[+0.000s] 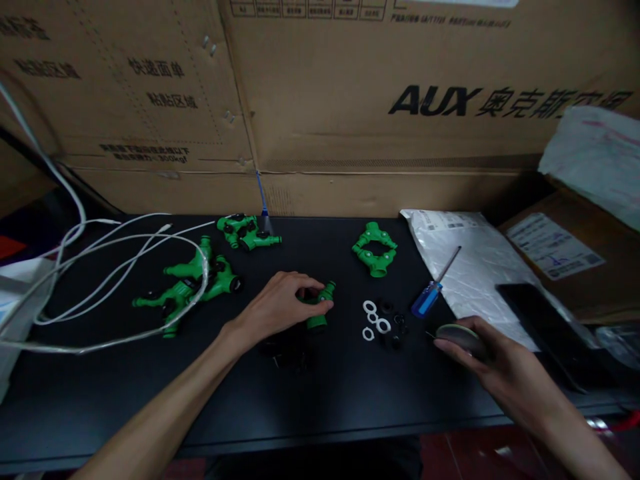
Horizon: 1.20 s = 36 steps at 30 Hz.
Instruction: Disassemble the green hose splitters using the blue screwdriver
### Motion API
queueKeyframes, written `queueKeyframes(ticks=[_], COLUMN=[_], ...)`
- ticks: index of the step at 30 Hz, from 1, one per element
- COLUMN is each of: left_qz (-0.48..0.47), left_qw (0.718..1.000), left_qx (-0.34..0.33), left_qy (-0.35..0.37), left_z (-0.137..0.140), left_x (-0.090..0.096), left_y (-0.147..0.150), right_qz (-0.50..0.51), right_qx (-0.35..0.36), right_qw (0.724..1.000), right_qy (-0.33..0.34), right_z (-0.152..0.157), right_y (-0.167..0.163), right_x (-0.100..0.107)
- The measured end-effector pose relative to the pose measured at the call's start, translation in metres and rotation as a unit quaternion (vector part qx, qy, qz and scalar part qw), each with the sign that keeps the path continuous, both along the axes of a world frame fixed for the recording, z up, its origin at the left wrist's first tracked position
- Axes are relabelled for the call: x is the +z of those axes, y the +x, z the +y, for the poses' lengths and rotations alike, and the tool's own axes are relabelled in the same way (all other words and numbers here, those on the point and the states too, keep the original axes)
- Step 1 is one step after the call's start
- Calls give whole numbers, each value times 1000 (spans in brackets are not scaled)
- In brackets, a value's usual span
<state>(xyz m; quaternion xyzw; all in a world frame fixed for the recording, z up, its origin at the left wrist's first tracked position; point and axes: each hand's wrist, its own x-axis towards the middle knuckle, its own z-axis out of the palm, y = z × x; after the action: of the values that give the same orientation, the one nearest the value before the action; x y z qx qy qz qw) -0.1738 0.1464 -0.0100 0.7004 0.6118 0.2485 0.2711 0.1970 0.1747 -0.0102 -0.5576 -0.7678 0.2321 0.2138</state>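
Note:
My left hand (287, 300) is closed on a green plastic hose connector (317, 323) near the middle of the table; the fingers cover part of it. Just below that hand lies a pile of small black parts (290, 353), hard to make out. My right hand (493, 353) grips a rounded, dark grey handheld object (461, 338) with a pale green edge; a thin tip seems to stick out to its left. Between the hands are several white rings (383, 326) and small black rings (385, 306). A blue-handled screwdriver (427, 299) lies beyond my right hand, its shaft on a silver mailing bag.
Green Y-shaped hose splitters lie at left (187, 287), at the back (247, 232) and in a ring at centre right (375, 249). White cables (75, 348) loop over the left side. A large cardboard box (325, 120) walls the back. The silver bag (465, 260) and a black phone-like slab (545, 333) lie right.

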Motion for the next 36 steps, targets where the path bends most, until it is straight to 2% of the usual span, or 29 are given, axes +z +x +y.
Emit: queueKeyframes(ticks=[2,5,8,10,12,15,20,25,30,36], left_qz=[-13,-56,-127,-178,-227,-303,-441,-524,-536,-552], left_qw=[1000,998,992,984,973,951,891,835,829,817], left_qx=[3,7,13,23,31,44,90,137,118,126], left_qy=[-4,-9,-16,-18,-17,-29,-65,-95,-108,-113], left_z=[1,3,3,1,-1,-4,-5,-3,-6,-12], left_x=[-2,-2,3,8,14,18,9,10,18,22], left_y=[-1,-2,0,2,4,7,11,20,26,31], right_qz=[42,121,220,266,308,336,371,391,397,385], right_qx=[8,41,100,159,194,209,196,169,150,179], right_qw=[999,991,963,937,918,906,893,886,885,883], right_qy=[-33,-47,-119,-157,-158,-149,-162,-182,-190,-200], right_z=[-2,1,16,30,43,53,51,50,48,45], right_y=[-13,-49,-94,-121,-143,-162,-169,-168,-169,-165], right_x=[17,45,64,69,69,61,46,44,46,51])
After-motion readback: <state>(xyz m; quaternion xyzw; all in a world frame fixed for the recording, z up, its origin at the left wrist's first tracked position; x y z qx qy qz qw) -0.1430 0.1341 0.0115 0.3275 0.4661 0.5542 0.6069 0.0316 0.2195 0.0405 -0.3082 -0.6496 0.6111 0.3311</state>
